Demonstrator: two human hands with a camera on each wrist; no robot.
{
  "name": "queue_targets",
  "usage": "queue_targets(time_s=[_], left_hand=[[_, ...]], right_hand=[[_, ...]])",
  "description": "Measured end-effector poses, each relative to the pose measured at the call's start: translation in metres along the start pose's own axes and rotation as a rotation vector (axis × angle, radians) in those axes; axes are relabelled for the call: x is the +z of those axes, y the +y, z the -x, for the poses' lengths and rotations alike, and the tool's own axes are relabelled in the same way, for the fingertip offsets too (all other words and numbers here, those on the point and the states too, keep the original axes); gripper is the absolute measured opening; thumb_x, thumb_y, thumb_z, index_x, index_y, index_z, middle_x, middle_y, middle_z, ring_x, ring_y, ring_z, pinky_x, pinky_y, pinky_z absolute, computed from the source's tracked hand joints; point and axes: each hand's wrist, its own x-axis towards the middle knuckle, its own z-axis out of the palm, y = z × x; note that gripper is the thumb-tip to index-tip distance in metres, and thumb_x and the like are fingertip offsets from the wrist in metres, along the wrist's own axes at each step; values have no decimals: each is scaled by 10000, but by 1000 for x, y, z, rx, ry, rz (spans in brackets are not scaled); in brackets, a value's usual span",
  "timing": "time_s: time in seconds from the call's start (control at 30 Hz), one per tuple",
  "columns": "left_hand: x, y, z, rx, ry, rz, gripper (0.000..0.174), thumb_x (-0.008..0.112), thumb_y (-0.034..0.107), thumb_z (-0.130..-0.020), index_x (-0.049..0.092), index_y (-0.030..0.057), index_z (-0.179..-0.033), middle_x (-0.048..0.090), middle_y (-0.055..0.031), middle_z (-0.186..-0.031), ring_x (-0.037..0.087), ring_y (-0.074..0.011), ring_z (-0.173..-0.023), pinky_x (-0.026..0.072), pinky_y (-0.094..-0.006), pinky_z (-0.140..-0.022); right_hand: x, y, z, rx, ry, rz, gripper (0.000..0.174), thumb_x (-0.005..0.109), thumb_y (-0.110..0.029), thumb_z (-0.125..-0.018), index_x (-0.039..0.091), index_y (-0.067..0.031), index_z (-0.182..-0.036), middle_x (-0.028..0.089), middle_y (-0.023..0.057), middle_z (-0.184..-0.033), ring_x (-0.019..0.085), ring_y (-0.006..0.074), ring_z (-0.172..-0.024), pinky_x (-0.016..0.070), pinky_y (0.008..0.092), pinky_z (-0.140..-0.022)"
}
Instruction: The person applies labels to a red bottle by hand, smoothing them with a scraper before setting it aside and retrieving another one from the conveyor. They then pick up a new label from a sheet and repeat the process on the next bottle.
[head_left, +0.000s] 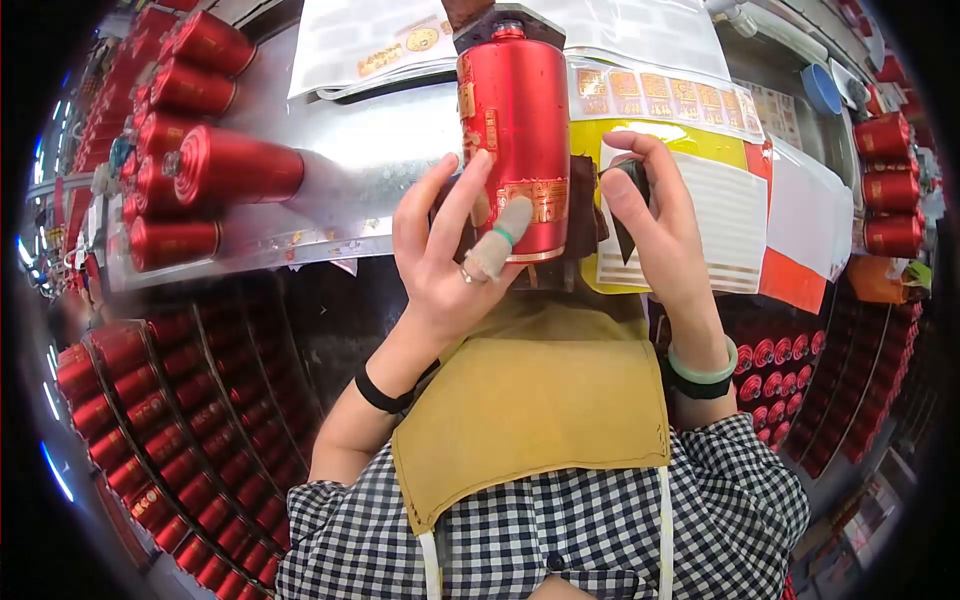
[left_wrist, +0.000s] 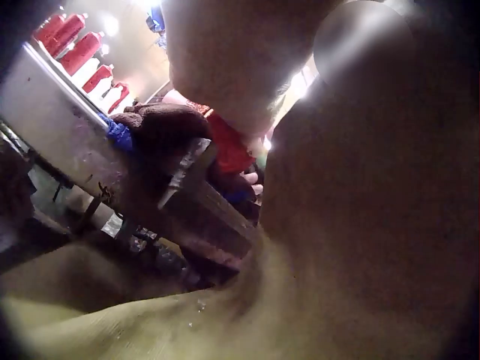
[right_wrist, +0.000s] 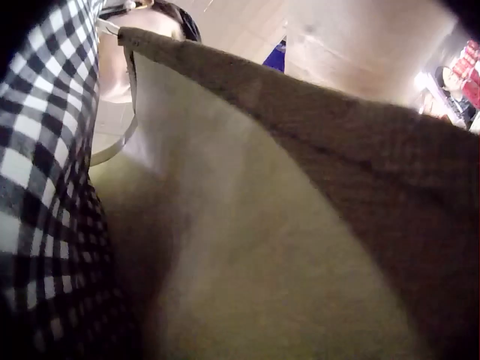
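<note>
In the head view, a shiny red bottle (head_left: pixel 515 110) lies lengthwise on a dark stand at the bench. My left hand (head_left: pixel 440 265) lies along its left side, fingers extended against the red surface. The thumb, wrapped in a pale finger cot (head_left: pixel 489 252) with a green band, presses at the gold label (head_left: pixel 548 203) near the bottle's base. To the right of the bottle, my right hand (head_left: pixel 665 225) pinches a thin dark flat blade-like piece (head_left: pixel 622 238) between thumb and fingers. Part of the red bottle (left_wrist: pixel 234 154) shows past the hand in the left wrist view.
Several red bottles (head_left: pixel 240 165) stand at the left. Gold-printed label sheets (head_left: pixel 665 100) and a striped white sheet (head_left: pixel 690 215) on a yellow folder (head_left: pixel 625 280) lie right of the bottle. Racks of red bottles (head_left: pixel 175 430) flank the seat. A tan apron (right_wrist: pixel 247 187) fills the right wrist view.
</note>
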Motion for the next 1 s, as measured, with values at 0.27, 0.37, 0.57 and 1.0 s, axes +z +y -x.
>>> queue_targets(time_s=[0.27, 0.37, 0.57, 1.0], left_hand=[[4, 2, 9, -40, 82, -25, 343, 850, 298, -818, 741, 88, -1067, 684, -163, -1363, 598, -346, -1243, 521, -438, -966], [2, 7, 7, -114, 41, -37, 466, 878, 292, -762, 732, 88, -1155, 654, -197, -1404, 581, -357, -1270, 514, -437, -982], [1, 11, 6, -90, -49, -119, 477, 827, 257, -804, 732, 154, -1260, 604, -223, -1462, 583, -371, -1267, 508, -443, -994], [4, 16, 11, -86, -56, -119, 380, 756, 258, -882, 750, 244, -1262, 622, -214, -1453, 620, -379, -1279, 503, -472, -1020]], right_hand=[[-4, -6, -3, -13, 24, -19, 327, 587, -162, -1079, 541, -20, -1371, 548, -36, -945, 482, 24, -814, 414, 199, -707], [-6, -3, -3, -43, 45, 33, 322, 588, -179, -1084, 553, -14, -1359, 549, -37, -954, 479, 25, -817, 414, 195, -708], [-1, -1, -5, -41, 51, 35, 322, 558, -204, -1103, 556, -8, -1359, 527, -36, -1022, 444, 39, -893, 388, 204, -802], [-2, -2, -5, -127, 79, 14, 326, 512, -71, -1065, 539, 7, -1380, 534, 6, -1138, 459, 64, -953, 397, 212, -851]])
